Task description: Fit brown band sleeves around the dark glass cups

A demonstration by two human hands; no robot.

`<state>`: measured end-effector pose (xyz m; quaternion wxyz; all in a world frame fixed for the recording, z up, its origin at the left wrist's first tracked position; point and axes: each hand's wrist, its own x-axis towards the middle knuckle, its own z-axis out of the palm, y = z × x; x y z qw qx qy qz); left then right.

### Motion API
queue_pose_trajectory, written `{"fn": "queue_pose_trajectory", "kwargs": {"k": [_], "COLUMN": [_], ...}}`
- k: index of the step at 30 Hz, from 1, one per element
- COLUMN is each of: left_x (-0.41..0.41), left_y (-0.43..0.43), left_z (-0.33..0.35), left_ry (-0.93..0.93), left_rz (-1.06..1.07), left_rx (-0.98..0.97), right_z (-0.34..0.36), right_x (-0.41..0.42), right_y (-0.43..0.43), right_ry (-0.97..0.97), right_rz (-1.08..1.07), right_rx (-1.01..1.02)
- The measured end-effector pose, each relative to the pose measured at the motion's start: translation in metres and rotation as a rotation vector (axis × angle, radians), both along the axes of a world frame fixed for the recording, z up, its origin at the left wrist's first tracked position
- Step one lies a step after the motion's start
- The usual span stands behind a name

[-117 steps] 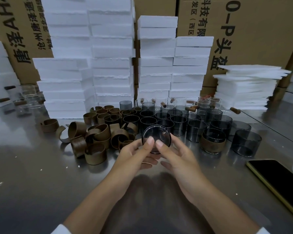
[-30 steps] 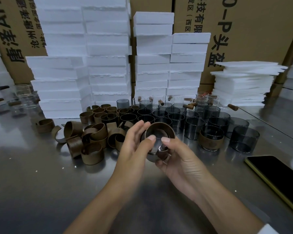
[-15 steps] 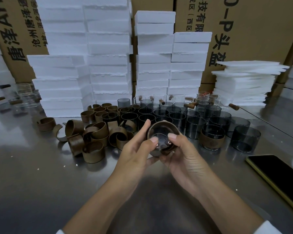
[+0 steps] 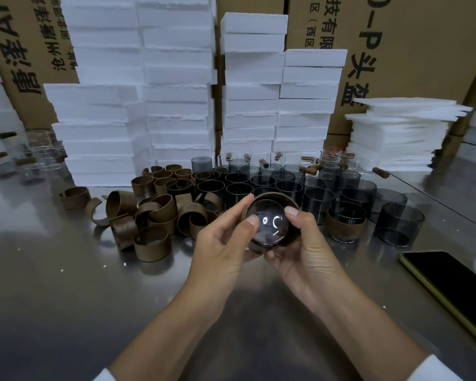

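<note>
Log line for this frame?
left hand, right hand: grip dark glass cup | brown band sleeve: around it | sleeved cup: on table

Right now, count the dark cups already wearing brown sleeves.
2: a held cup between left hand and right hand; a standing cup on the table beside them. Others may be hidden.

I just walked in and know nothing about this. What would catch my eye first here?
First, at the centre, the left hand and right hand hold a dark glass cup with a brown band wrapped round it. Behind them stands a crowd of dark cups, with a heap of loose brown bands to its left. Tall stacks of white foam blocks fill the back.
</note>
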<state>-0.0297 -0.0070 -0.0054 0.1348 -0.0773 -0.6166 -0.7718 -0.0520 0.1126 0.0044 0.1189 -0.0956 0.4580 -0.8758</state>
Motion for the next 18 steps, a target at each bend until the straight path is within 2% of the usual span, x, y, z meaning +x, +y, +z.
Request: {"fn": "queue_pose_trajectory", "kwargs": {"k": [9, 13, 18], "left_x": [-0.006, -0.007, -0.008], "left_y": [-0.003, -0.008, -0.014], "left_z": [-0.001, -0.004, -0.008], "left_ry": [-0.138, -0.209, -0.185], "left_rz": [-0.072, -0.202, -0.321], "left_rx": [0.119, 0.221, 0.176], "right_z": [-0.002, -0.002, -0.001], "right_x": [-0.001, -0.002, -0.003], "right_y": [-0.003, -0.001, 0.002], "right_ry": [-0.084, -0.106, -0.099], "right_rz": [-0.058, -0.086, -0.083], "right_rx": [0.036, 0.060, 0.104]}}
